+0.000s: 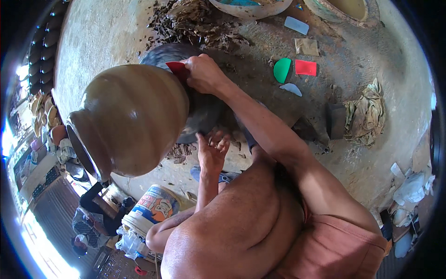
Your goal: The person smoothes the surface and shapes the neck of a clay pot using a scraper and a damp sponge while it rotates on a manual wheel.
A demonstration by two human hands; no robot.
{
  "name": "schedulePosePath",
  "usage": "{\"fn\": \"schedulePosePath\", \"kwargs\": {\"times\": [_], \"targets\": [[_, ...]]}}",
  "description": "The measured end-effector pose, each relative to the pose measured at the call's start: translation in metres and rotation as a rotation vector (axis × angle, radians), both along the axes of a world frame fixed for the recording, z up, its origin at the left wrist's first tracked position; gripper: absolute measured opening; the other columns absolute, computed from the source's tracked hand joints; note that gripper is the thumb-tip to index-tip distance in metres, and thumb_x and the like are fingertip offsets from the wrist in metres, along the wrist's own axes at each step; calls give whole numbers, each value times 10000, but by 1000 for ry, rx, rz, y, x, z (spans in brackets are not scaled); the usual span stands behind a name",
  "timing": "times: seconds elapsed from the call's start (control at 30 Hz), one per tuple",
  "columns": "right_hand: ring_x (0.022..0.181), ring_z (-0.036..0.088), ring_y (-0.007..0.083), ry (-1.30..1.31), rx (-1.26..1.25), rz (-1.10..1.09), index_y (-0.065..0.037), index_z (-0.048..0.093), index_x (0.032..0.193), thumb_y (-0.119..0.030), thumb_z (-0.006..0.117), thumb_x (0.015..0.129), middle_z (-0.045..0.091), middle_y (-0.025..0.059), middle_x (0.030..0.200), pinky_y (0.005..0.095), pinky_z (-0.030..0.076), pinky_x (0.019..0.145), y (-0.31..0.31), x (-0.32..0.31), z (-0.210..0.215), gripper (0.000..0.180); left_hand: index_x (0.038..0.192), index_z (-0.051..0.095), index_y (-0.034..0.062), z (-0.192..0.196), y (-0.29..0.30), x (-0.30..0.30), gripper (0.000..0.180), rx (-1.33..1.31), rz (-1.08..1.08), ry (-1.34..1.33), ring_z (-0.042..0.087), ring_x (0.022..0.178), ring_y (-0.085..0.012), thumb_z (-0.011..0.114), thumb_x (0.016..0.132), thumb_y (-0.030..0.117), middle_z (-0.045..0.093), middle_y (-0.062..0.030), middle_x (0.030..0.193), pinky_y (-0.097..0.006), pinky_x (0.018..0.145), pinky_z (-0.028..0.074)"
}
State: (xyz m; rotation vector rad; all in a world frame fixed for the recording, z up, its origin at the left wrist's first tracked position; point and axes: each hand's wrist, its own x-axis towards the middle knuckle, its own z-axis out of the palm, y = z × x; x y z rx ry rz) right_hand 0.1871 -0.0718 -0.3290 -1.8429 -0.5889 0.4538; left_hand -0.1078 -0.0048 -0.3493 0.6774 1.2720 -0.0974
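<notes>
A large wet clay pot (134,118), rounded with a narrower neck and flared rim, fills the left of the view and appears tilted sideways. Its lower end stands against a dark, motion-blurred wheel (204,118). My right hand (204,73) is closed around a thin red scraper (175,69), whose edge lies at or close to the pot's lower wall. Beside the wheel, my left hand (213,151) is held with fingers apart and slightly curled. It looks smeared with clay and grips nothing visible.
Thin scrapers, including green (282,70), red (305,68) and pale (296,25) ones, lie on the floor. Dark scraps (190,23) are heaped beyond the wheel. A crumpled cloth (364,115) lies right; a printed bucket (155,204) and another person (90,221) are lower left.
</notes>
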Motion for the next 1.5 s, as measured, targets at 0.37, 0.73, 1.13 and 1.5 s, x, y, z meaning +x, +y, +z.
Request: {"fn": "schedulePosePath", "kwargs": {"times": [0.37, 0.73, 1.13, 1.5], "targets": [[949, 734, 483, 50, -28, -12, -17, 802, 944, -126, 732, 769, 749, 286, 943, 535, 596, 904, -6, -19, 5, 218, 1596, 414, 105, -21, 75, 30, 798, 599, 224, -197, 539, 1403, -350, 464, 1060, 694, 489, -159, 1591, -579, 1146, 479], [971, 744, 473, 38, -47, -81, 6, 799, 954, -148, 777, 746, 750, 311, 972, 523, 599, 925, -3, -25, -4, 260, 1602, 431, 120, 12, 121, 39, 817, 367, 59, -222, 530, 1414, -385, 462, 1036, 709, 497, -201, 1581, -598, 1164, 464], [924, 721, 471, 53, -106, -108, -80, 775, 1061, -115, 723, 749, 739, 257, 893, 546, 588, 865, -9, -31, -5, 318, 1563, 465, 21, 8, 125, 24, 801, 316, -135, -328, 490, 1444, -414, 477, 1041, 629, 510, -198, 1580, -684, 1176, 407], [936, 746, 472, 74, -65, -137, -1, 803, 879, -179, 806, 721, 753, 299, 941, 543, 604, 886, -13, -34, 7, 238, 1564, 387, 91, 3, 99, 19, 972, 219, 1, -135, 534, 1342, -412, 595, 930, 799, 466, -216, 1520, -635, 1067, 504]]}}
